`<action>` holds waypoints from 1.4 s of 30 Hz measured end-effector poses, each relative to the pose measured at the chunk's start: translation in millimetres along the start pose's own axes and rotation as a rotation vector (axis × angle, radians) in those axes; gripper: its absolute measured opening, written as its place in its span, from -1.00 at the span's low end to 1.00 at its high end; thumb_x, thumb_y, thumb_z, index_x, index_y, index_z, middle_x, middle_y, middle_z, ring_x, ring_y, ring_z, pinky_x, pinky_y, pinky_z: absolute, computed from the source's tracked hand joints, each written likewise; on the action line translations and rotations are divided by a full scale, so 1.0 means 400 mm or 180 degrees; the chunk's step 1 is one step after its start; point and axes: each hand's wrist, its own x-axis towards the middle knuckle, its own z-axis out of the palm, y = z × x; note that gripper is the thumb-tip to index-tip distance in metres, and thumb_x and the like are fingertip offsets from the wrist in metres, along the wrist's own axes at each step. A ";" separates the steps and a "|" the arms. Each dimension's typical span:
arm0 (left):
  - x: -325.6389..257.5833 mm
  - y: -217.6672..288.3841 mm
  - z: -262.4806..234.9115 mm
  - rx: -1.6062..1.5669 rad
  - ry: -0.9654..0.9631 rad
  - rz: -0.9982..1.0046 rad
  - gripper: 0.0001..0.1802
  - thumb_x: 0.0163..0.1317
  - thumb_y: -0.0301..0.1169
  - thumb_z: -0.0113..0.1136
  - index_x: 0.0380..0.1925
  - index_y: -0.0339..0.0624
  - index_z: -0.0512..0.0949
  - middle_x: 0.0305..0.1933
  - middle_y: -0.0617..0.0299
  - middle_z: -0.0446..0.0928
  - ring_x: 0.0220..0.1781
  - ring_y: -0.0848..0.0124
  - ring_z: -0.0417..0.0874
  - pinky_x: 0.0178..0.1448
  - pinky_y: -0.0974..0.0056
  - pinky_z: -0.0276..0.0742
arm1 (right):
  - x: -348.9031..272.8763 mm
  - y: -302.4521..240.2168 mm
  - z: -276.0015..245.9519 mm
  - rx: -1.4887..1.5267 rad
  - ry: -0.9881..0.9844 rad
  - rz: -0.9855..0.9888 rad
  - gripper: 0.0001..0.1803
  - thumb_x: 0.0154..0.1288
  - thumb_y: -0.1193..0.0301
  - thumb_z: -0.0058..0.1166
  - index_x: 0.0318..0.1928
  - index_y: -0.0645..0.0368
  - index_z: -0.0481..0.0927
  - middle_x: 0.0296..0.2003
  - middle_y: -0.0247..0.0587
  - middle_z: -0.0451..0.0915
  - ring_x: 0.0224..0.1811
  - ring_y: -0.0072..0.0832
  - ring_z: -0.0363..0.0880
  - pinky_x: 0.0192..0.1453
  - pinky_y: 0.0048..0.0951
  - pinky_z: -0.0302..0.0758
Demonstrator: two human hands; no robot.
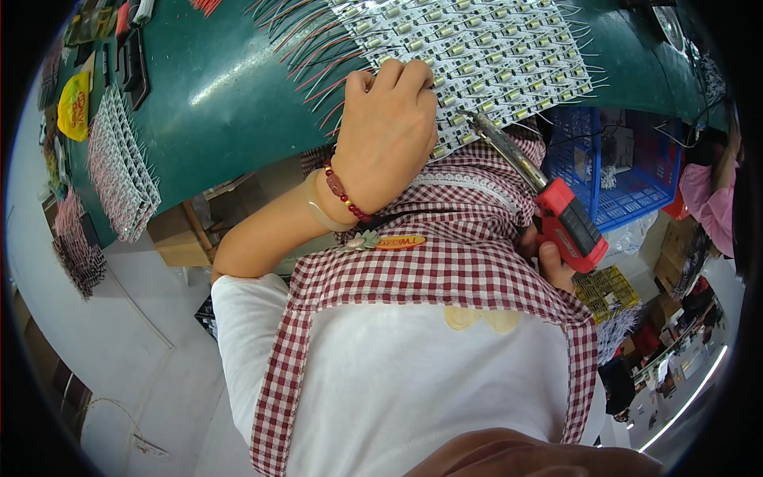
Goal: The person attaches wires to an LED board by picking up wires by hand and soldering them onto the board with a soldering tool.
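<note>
A large panel of small white circuit boards (509, 60) lies at the near edge of the green table, each board bearing pale yellow-green parts. Red, white and dark wires (318, 71) fan out from its left side. My left hand (391, 119) rests over the panel's left part with its fingers curled down; their tips, and whatever they pinch, are hidden. My right hand (554, 266) is closed round the red and black handle of a soldering iron (568, 222). The iron's tip points up-left and reaches the panel's near right part, by my left hand.
Stacked wired boards (123, 163) lie on the green table (214, 103) at left, beside a yellow packet (74, 107) and black-handled tools (135, 67). A blue crate (636, 187) stands at right, below the table edge. A person's pink sleeve (707, 203) shows far right.
</note>
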 end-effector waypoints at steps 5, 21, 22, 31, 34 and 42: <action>-0.001 0.002 0.001 0.0016 -0.0008 -0.0001 -0.92 -0.07 -0.49 0.23 -0.54 -0.14 0.50 -0.17 0.31 0.46 -0.08 0.34 0.47 -0.03 0.18 0.25 | 0.002 -0.001 -0.003 -0.0026 -0.0051 -0.0069 -0.60 0.30 0.20 0.08 -0.09 0.33 0.50 -0.39 -0.22 0.56 -0.35 -0.47 0.53 -0.23 -0.45 0.47; -0.103 0.061 -0.015 -0.0182 0.0161 0.0064 -0.52 -0.22 -0.33 0.41 -0.19 -0.01 0.53 -0.01 0.27 0.43 0.05 0.33 0.44 0.11 0.07 0.18 | 0.215 -0.058 -0.008 0.2813 0.0482 -0.1013 -0.57 0.36 0.18 -0.08 0.07 0.22 0.33 0.07 0.08 0.37 0.30 -0.11 0.22 0.41 0.20 0.03; -0.109 0.064 0.008 -0.0250 0.0082 0.0291 -0.52 -0.22 -0.32 0.41 -0.19 0.00 0.53 -0.01 0.28 0.43 0.05 0.33 0.44 0.11 0.07 0.18 | 0.230 -0.063 -0.002 0.3151 0.0398 -0.1001 -0.58 0.37 0.18 -0.08 0.07 0.21 0.33 0.09 0.09 0.37 0.32 -0.08 0.21 0.40 0.22 0.05; -0.102 0.025 0.075 0.0076 0.0773 0.0283 -0.64 -0.17 -0.35 0.39 -0.30 0.00 0.52 -0.17 0.33 0.46 -0.12 0.36 0.49 0.03 0.08 0.21 | 0.283 -0.111 0.016 0.3110 0.0319 -0.0689 -0.62 0.35 0.19 -0.05 0.05 0.15 0.40 0.06 0.03 0.41 0.29 -0.13 0.24 0.31 0.24 0.15; -0.092 0.033 0.078 0.0087 0.0789 0.0188 -0.64 -0.16 -0.34 0.39 -0.29 0.00 0.51 -0.17 0.34 0.46 -0.13 0.36 0.49 0.03 0.08 0.20 | 0.294 -0.111 0.001 0.3193 0.0198 -0.0687 -0.63 0.35 0.18 -0.05 0.04 0.13 0.40 0.06 -0.02 0.42 0.29 -0.15 0.26 0.28 0.27 0.17; 0.142 -0.027 -0.096 0.0258 0.0868 0.0110 -0.63 -0.08 -0.32 0.36 -0.21 -0.04 0.54 -0.17 0.30 0.48 -0.07 0.29 0.48 -0.01 0.13 0.30 | 0.299 -0.113 -0.019 0.3432 0.0240 -0.0470 -0.67 0.35 0.18 -0.05 -0.01 0.10 0.42 0.06 -0.01 0.41 0.29 -0.15 0.27 0.25 0.32 0.19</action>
